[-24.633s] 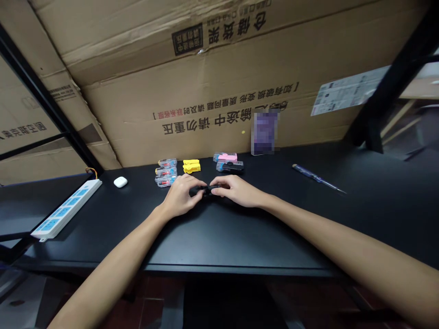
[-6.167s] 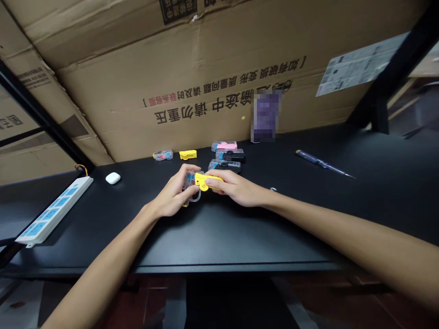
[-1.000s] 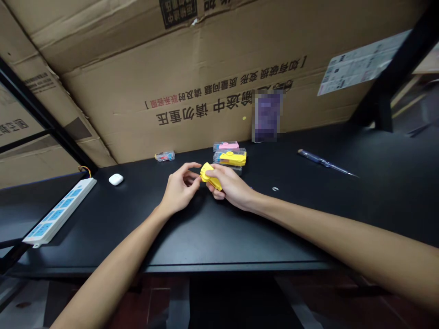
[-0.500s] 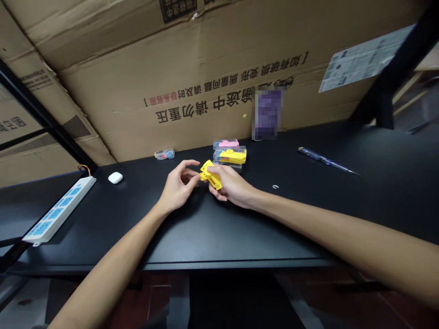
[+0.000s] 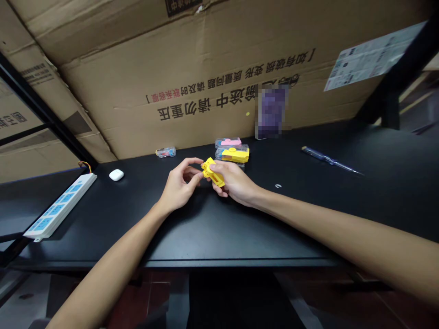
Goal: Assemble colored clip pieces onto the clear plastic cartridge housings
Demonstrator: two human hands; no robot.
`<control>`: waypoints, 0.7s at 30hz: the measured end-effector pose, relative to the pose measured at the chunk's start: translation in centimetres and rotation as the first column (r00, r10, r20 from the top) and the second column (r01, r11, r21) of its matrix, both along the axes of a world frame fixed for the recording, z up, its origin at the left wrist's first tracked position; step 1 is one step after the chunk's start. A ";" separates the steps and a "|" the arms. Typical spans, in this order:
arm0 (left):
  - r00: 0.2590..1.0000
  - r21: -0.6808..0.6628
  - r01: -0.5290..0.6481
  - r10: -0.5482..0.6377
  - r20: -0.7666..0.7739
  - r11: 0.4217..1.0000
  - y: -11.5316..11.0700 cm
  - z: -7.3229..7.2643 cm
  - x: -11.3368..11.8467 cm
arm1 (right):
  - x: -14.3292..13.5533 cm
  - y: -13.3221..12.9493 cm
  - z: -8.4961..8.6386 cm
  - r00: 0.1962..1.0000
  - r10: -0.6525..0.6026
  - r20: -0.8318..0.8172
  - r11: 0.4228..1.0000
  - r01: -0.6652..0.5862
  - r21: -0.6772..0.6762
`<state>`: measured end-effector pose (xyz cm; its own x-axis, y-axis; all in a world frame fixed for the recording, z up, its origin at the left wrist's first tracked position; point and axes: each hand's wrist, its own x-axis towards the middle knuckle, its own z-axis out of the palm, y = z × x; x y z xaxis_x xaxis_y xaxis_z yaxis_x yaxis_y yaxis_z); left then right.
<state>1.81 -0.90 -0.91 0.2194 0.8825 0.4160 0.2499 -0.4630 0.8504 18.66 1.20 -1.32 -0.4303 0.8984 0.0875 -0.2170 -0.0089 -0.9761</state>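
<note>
My right hand grips a small yellow plastic piece, thumb pressed on its upper face. The piece is tilted, with holes at its upper left end and a slot along its lower side. My left hand is curled at that end, its thumb and index fingertips touching the piece; the other fingers are partly hidden. Just behind my right hand lie a clear case with a yellow top and a clear case with a pink top. Another clear piece beneath them is mostly covered by the hand.
On the black table are a clear case, a white earbud case, a power strip, a screwdriver and a small pale curved bit. A cardboard sheet stands along the back, with a blurred purple item against it.
The yellow piece has turned slightly in my hands, and the part that jutted out at its left end now sits closer to the body. The view has shifted a little.
</note>
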 end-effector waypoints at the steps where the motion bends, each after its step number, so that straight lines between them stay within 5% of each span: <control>1: 1.000 0.018 0.005 -0.005 -0.030 1.000 -0.1 0.0 -0.1 | 0.0 0.1 0.0 1.000 -0.001 -0.006 1.000 0.002 0.020; 11: 0.992 0.162 0.032 -0.011 -0.130 0.986 -0.1 -0.5 -0.1 | 0.2 0.2 -0.3 0.998 -0.043 0.043 0.990 0.036 0.137; 16: 0.998 0.155 0.017 -0.007 -0.069 0.988 0.0 -1.0 0.1 | 0.3 0.0 -0.3 0.997 -0.022 0.077 0.986 0.009 0.164; 21: 0.998 0.081 0.067 -0.067 -0.001 0.995 0.1 -1.4 0.0 | 0.4 -0.1 -0.7 0.980 -0.034 0.194 0.938 -0.035 0.344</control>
